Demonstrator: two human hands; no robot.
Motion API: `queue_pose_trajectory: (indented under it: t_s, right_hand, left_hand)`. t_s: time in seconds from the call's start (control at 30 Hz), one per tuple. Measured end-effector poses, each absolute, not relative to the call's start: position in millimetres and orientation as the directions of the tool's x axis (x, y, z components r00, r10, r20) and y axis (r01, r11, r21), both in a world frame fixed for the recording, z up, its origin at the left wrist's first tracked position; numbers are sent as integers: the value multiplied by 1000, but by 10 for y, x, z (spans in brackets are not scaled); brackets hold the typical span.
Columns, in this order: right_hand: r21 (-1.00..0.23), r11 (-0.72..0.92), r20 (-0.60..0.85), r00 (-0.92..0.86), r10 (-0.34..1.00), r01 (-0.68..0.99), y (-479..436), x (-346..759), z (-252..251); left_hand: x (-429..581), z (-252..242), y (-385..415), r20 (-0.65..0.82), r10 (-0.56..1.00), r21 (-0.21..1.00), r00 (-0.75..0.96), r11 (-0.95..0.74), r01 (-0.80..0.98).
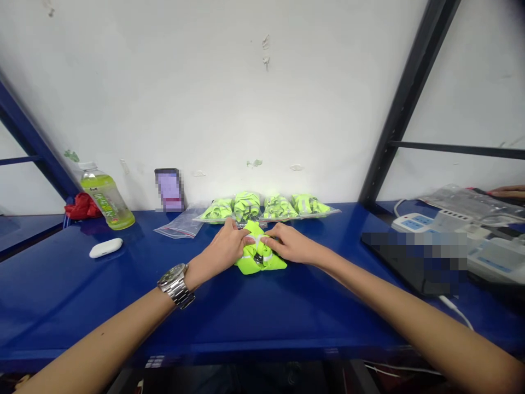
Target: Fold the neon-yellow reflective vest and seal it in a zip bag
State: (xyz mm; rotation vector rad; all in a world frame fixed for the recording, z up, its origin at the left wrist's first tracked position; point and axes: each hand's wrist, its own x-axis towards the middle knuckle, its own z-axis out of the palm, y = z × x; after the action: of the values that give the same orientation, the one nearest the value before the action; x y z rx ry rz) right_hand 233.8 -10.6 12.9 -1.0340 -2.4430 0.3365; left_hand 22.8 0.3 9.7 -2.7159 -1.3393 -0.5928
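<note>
Two hands met on one bright yellow-green vest bundle (pixel 260 256), which sat at the middle of the blue table (pixel 262 312), just in front of the bagged row. The left hand (pixel 228 246) curled around the bundle from nine o'clock, fingers pressing its top fold; the right hand (pixel 287 244) closed in from three o'clock, fingertips pinching the grey reflective strip near the crown. Neither hand was spread flat; both were bunched tight against the fabric, a wristwatch (pixel 176 284) on the left wrist.

To fold this well, I judged, the pressure had to be even from both sides, squeezing air out so the roll would not spring open, with the strip tucked inward.

At twelve o'clock from the bundle, four packed vests (pixel 266 207) lay side by side in clear bags. At ten o'clock lay an empty zip bag (pixel 180 225), a phone (pixel 169 189) propped against the wall behind it. Further toward nine o'clock stood a green drink bottle (pixel 105 198) and a white earbud case (pixel 105 247). At three o'clock lay a power strip (pixel 414 223).
</note>
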Motion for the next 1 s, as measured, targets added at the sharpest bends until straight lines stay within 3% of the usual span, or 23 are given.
queue_pose_trajectory:
  t_s: [0.13,0.3,0.43,0.6,0.83,1.0]
  right_hand:
    - [-312,725,476,-560,678,614,-86,2314,-2]
    - [-277,739,643,-453,617,614,-133,2300,-35]
    - [-224,769,549,-574,607,599,-276,2344,47]
    - [-71,822,492,-696,522,565,-367,2414,31]
    - [81,833,451,-766,459,547,-258,2419,-23]
    - [109,818,453,-760,465,565,-250,2396,-25]
  left_hand:
    - [250,13,55,459,683,133,568,-685,716]
    - [221,-12,45,498,554,-40,668,-754,655]
    - [152,58,-2,459,587,29,667,-760,649]
    - [35,171,-158,342,625,162,702,-775,611]
    - [-53,71,-186,347,541,20,766,-821,571]
    - [-33,92,-157,336,492,-37,803,-845,533]
